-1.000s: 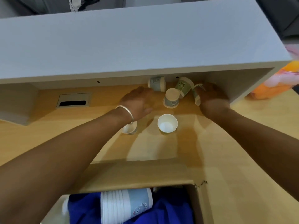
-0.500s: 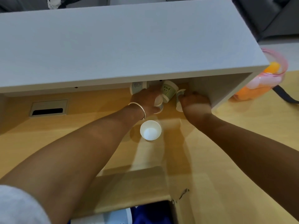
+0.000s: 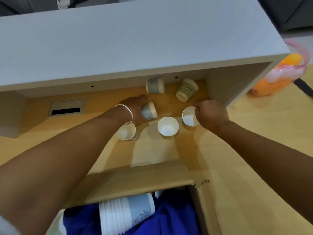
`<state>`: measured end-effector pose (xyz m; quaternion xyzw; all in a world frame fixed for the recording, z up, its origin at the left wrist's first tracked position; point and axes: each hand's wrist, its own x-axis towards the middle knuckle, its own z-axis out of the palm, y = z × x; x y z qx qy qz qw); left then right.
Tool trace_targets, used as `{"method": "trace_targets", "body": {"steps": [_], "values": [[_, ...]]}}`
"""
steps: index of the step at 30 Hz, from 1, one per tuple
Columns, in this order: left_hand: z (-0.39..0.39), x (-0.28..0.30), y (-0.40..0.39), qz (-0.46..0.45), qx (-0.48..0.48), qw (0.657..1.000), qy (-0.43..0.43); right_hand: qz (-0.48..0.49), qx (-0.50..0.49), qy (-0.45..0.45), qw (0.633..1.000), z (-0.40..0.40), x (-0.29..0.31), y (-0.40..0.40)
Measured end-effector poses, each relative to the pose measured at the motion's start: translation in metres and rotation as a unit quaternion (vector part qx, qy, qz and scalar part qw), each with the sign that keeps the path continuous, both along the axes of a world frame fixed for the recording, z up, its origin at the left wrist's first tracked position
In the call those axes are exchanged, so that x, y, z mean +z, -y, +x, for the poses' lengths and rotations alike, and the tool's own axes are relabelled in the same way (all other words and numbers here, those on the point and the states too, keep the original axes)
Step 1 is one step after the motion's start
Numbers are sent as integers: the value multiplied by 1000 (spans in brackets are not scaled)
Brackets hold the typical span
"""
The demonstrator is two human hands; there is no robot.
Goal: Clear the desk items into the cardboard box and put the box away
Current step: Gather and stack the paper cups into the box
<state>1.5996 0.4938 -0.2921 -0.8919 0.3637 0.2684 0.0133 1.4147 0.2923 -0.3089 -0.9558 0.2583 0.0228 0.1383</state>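
Note:
Several small paper cups lie on the wooden desk under a white shelf. My left hand (image 3: 135,108) grips a grey-blue cup (image 3: 149,111) lying on its side. My right hand (image 3: 210,116) pinches the rim of an upright cup (image 3: 188,117). Two more upright cups stand between and below them: the middle cup (image 3: 167,126) and the left cup (image 3: 126,132), partly under my wrist. At the back lie a toppled grey cup (image 3: 155,85) and a toppled green cup (image 3: 186,89). The open cardboard box (image 3: 135,180) sits at the near edge, holding a stack of cups (image 3: 125,212) on blue cloth (image 3: 176,216).
The white shelf (image 3: 135,39) overhangs the back of the desk, its side panel (image 3: 233,85) just right of my right hand. A cable grommet (image 3: 66,107) is set in the desk at left. A pink bowl with orange contents (image 3: 277,73) stands at far right.
My left hand has pulled a toppled cup forward and to the left. My right hand has drawn its cup out from under the shelf and stood it upright.

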Motion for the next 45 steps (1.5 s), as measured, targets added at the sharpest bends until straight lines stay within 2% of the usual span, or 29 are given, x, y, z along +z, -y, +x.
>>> {"method": "trace_targets", "body": {"steps": [4,8,11,15,20,23,26,27,29,31,32,37,42,45], "values": [[-8,-8,4,15,-29,999,23,72,0,-16,997,-2,-1,2],[-16,-16,12,-11,-43,998,42,144,-17,47,988,1,6,5],[-18,-12,12,-78,1,997,-9,176,-50,67,981,11,10,9],[-23,-2,3,-174,55,980,-77,165,-90,53,981,29,9,18],[-23,-6,-18,-125,37,988,-86,209,-115,61,969,40,3,25],[-14,1,-27,-86,8,987,-139,217,-123,55,967,42,-1,27],[3,11,-29,-130,45,973,-184,205,-132,44,969,43,-1,29],[10,13,-27,-172,73,968,-166,200,-133,41,970,43,0,28],[20,12,-15,-230,87,967,-62,203,-149,37,967,46,-1,28],[23,6,5,-230,59,971,30,220,-183,29,958,50,-3,26],[23,1,16,-224,48,972,50,232,-200,28,951,52,-3,26],[31,-27,59,-188,5,979,79,317,-282,34,905,63,-9,26],[34,-41,77,-145,-39,976,156,399,-316,58,859,79,-17,28],[32,-44,75,-152,-8,984,90,415,-295,82,857,77,-19,23]]}}
